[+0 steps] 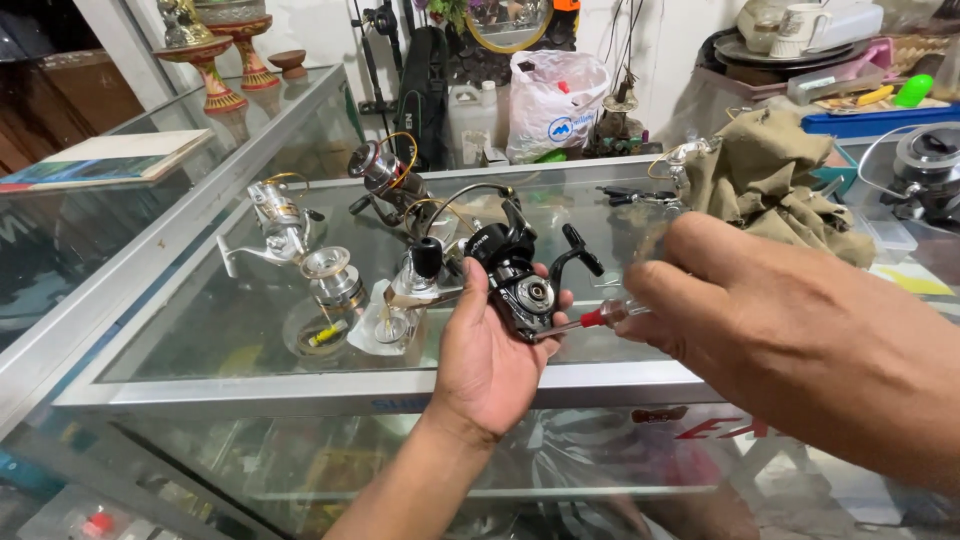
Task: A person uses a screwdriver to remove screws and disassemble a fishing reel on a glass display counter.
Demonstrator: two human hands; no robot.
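Two hands work one black fishing reel (520,275) over a glass display counter (240,330).

Glass counter fills the frame, metal-edged, with a second glass case (90,230) at 9 o'clock carrying a flat book (110,157). Olive cloth (770,180) lies bunched at 2 o'clock; white plastic bag (555,100) stands at 12. Right hand (780,320) comes in from 3 o'clock, fingers closed around a screwdriver (600,318) with a clear handle and red collar, its tip touching the reel's side. Left hand (490,350) rises from 6 o'clock, fingers curled about the black reel, holding it just above the glass near centre. Silver reel (280,225) sits at 10 o'clock, another reel (385,180) at 11. Loose silver spool (333,275) rests just left of the held reel.
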